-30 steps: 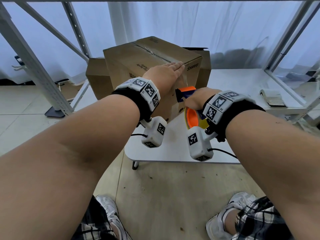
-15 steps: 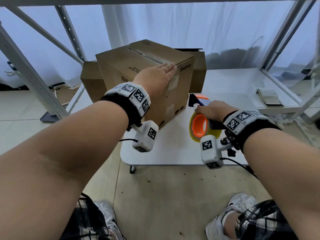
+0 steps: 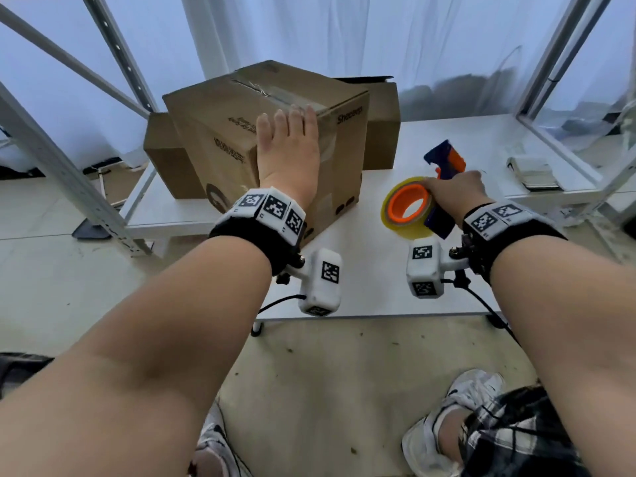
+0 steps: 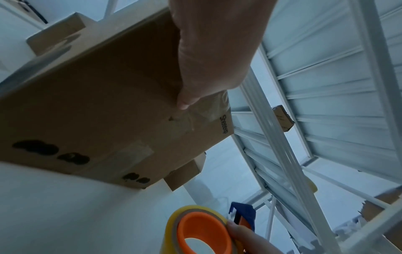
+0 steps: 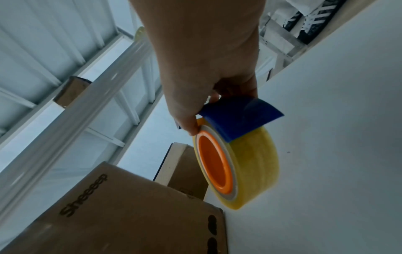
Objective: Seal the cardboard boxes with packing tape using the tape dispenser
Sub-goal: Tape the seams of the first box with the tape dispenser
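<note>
Cardboard boxes occupy the upper left and centre of the head view. Furthest left, a smaller box (image 3: 165, 156) stands on the white table (image 3: 375, 280), partly hidden behind the large box (image 3: 220, 132); whether it is sealed cannot be told. The large box sits at the upper centre with its flaps closed, and a strip of clear tape (image 3: 275, 94) runs along its top seam and down over the near edge onto the front face. The left hand (image 3: 287, 156) lies flat on that face, fingers straight and together, fingertips reaching the top edge beside the tape end; in the left wrist view the palm presses the cardboard just above the wrinkled tape tail (image 4: 195, 116). This box therefore appears sealed on top, the hand apparently smoothing or steadying it. Behind it to the right, another box (image 3: 382, 125) shows a dark flap raised at its top edge, which suggests it is still open and awaits taping.

Right of centre, the right hand (image 3: 454, 194) grips the blue-and-orange tape dispenser (image 3: 444, 163), fingers curled round its handle, thumb against the roll. The yellowish roll of tape (image 3: 407, 208) on its orange hub rests on or just above the table, well apart from the large box. Far right, a small pad (image 3: 531, 172) lies on the table.
</note>
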The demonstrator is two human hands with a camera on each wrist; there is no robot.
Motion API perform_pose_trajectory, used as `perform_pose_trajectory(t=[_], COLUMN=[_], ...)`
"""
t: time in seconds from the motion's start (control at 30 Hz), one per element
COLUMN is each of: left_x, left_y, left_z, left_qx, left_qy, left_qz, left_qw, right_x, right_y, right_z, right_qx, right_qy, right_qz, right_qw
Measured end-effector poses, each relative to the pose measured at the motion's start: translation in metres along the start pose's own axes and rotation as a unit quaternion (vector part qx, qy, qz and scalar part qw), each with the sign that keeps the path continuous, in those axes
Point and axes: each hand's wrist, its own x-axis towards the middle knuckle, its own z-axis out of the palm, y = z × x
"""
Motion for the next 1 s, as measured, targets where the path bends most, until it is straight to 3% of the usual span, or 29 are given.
perform_pose_trajectory(t=[0.2,0.37,0.63,0.7,0.77,0.83,1.0], left_x=[-0.005,-0.007,-0.008,-0.009,-0.008,-0.008,0.007], left_y=[0.01,0.006,0.006,0.003,-0.001,-0.011,-0.043], left_z=[0.018,0.021,0.016,0.014,0.01,0.004,-0.016], left_qx=[-0.057,-0.06,-0.069,-0.067,-0.041,-0.025,-0.082], left_qy=[0.041,0.052,0.045,0.039,0.042,0.049,0.042], left_qz=[-0.03,-0.014,-0.012,-0.003,0.019,0.047,0.118], left_qw=[0.997,0.997,0.997,0.997,0.998,0.997,0.989], right_x=[0.026,0.043,0.027,0.016,0.003,-0.017,-0.039], right_y=[0.031,0.062,0.043,0.02,-0.012,-0.049,-0.11], right_z=[0.025,0.037,0.025,0.03,0.037,0.043,0.042], right_qx=[0.113,0.131,-0.042,-0.083,-0.062,0.012,0.115], right_qy=[-0.007,-0.009,0.048,0.044,0.006,-0.057,-0.184], right_qz=[0.07,0.119,0.044,-0.027,-0.14,-0.204,-0.155], right_qw=[0.991,0.984,0.997,0.995,0.988,0.977,0.964])
